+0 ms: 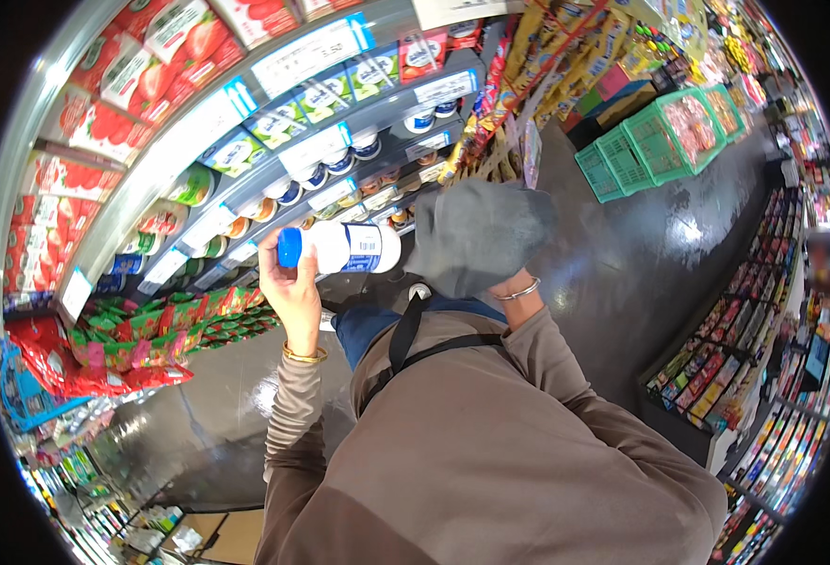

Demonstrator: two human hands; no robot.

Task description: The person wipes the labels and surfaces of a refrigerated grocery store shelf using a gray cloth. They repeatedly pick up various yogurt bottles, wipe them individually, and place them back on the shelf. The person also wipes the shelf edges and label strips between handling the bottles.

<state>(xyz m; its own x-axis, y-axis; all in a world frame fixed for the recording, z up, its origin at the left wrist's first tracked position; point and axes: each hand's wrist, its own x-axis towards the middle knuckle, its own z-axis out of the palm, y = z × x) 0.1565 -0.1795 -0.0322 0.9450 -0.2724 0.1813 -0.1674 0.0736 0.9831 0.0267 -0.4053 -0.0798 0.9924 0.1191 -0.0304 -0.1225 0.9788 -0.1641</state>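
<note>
My left hand [295,286] is closed around the blue-capped end of a white plastic bottle [330,247], which lies roughly level, its blue and white label and barcode facing up. To its right, a dark grey cloth [482,233] covers my right hand, with only the wrist [517,286] and a silver bangle showing; the fingers are hidden under the cloth. The cloth is near the bottle's base, with a narrow gap between them. Beyond the bottle, shelf rows hold blue-and-white tubs [316,176] and green-and-blue packs [323,97].
Red strawberry-printed packs [175,53] fill the upper left shelf. Strips of red and green snack bags [175,328] hang at left, yellow packets [570,63] at top right. Green plastic baskets [651,145] stand on the floor; a low display rack [718,332] lines the right.
</note>
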